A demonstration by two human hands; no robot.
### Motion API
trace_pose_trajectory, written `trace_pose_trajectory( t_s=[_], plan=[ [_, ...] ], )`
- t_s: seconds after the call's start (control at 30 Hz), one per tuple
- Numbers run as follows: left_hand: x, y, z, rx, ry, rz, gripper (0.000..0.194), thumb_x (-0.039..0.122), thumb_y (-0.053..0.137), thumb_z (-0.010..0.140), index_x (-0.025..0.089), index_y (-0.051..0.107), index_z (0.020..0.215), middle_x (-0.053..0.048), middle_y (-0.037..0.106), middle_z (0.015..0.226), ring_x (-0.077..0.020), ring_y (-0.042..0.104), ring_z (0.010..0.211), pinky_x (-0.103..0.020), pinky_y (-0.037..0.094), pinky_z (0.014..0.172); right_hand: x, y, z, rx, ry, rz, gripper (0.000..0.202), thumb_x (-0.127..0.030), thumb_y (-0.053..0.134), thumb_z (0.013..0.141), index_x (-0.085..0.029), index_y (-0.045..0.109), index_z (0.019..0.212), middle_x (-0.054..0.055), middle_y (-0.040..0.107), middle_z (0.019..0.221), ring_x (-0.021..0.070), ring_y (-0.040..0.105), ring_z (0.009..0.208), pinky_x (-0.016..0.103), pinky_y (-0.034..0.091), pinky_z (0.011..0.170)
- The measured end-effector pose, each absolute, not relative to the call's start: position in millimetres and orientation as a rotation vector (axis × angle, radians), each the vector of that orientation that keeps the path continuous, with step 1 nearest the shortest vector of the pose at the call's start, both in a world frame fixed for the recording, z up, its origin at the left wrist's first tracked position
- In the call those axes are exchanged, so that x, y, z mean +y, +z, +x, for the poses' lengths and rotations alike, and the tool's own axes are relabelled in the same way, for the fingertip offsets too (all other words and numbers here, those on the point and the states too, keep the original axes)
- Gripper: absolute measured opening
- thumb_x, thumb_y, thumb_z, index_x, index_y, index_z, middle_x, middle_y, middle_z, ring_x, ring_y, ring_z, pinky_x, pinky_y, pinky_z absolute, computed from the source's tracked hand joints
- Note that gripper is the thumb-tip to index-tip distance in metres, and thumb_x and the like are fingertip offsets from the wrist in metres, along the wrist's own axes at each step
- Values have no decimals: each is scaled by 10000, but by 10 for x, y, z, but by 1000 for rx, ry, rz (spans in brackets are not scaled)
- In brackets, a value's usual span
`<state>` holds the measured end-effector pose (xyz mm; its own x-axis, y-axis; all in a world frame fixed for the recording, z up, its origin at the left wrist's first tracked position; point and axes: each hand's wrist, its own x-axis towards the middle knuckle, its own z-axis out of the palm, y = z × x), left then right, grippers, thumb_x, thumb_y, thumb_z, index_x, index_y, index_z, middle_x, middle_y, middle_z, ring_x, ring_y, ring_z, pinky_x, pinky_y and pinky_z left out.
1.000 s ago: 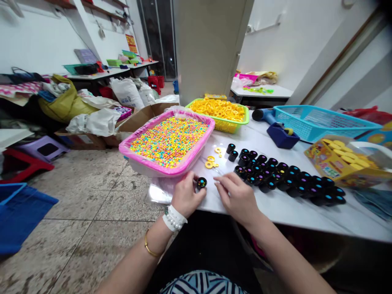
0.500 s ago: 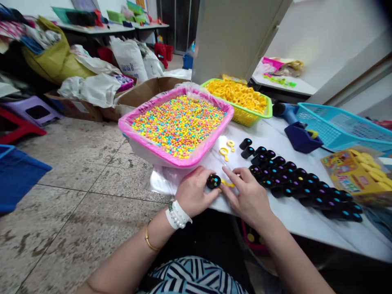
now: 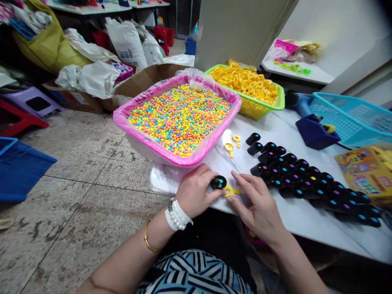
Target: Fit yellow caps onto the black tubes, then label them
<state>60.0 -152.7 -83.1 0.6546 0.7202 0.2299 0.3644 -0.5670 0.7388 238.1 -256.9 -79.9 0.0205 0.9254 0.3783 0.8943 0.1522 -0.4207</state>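
Observation:
My left hand (image 3: 196,190) is closed round a small black cylinder (image 3: 218,182), held upright near the table's front edge, with bits of blue and yellow showing at its top. A yellow ring with a short handle (image 3: 229,191) lies just right of the cylinder. My right hand (image 3: 259,200) is over the table on the other side of that ring, thumb and fingers apart. Its thumb tip is at the ring's lower edge; whether it touches cannot be made out. Two more such yellow rings (image 3: 228,148) lie beyond my hands.
A pink-rimmed tub (image 3: 196,158) of coloured beads stands at the table's left. Behind it is a green basket (image 3: 280,98) of yellow pieces. Rows of black cylinders (image 3: 288,168) cover the right, near a tape dispenser (image 3: 317,132), blue basket (image 3: 352,106) and printed box (image 3: 358,169).
My right hand has spread and drawn slightly right, so more of the yellow ring shows. The left hand keeps its hold on the black cylinder. The camera view has tilted down a little.

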Motion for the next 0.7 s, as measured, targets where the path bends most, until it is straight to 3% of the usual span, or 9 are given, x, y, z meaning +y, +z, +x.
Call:
trace_pose_trajectory(
  t_s=[0.07, 0.17, 0.27, 0.47, 0.6, 0.7],
  plan=[
    [-1529, -837, 590, 807, 695, 2195, 227, 296, 709, 814, 214, 663, 1021, -16, 601, 903, -165, 624, 823, -276, 517, 770, -2606, -828, 2332, -1756, 56, -1791, 411, -314, 604, 909, -229, 574, 1311, 127, 576, 1173, 267, 554, 1073, 452, 490, 903],
    [-1536, -853, 575, 775, 769, 2175, 268, 273, 706, 819, 234, 658, 1080, -22, 598, 964, -153, 626, 853, -260, 522, 782, -2641, -853, 2234, -1629, 41, -1854, 201, -285, 610, 904, -226, 659, 1090, 106, 610, 1101, 259, 562, 1046, 448, 476, 906],
    [-1536, -864, 570, 784, 817, 2190, 284, 226, 696, 819, 227, 664, 1101, -39, 599, 1024, -158, 627, 899, -261, 523, 806, -2684, -842, 2166, -1481, 231, -1835, 101, -286, 627, 887, -224, 623, 967, 84, 640, 1043, 235, 590, 991, 403, 486, 886],
    [-1515, -876, 587, 758, 696, 2238, 256, 343, 733, 791, 214, 705, 1011, -37, 616, 1020, -169, 624, 879, -286, 529, 831, -2689, -658, 2232, -1019, 810, -1725, 219, -380, 722, 803, -204, 624, 888, 33, 644, 823, 149, 604, 673, 259, 513, 608],
    [-1520, -880, 593, 778, 671, 2257, 237, 368, 681, 839, 218, 711, 1020, -29, 614, 966, -156, 617, 836, -266, 521, 789, -2478, -510, 2213, -990, 1046, -1681, 292, -431, 763, 747, -172, 671, 846, -14, 572, 578, 96, 487, 465, 211, 383, 425],
    [-1528, -869, 590, 759, 655, 2252, 241, 410, 647, 866, 220, 713, 1000, -21, 606, 905, -148, 611, 796, -249, 508, 744, -2323, -503, 2166, -975, 1016, -1687, 310, -440, 785, 716, -162, 686, 811, -21, 562, 531, 85, 459, 428, 205, 346, 395]
  ],
)
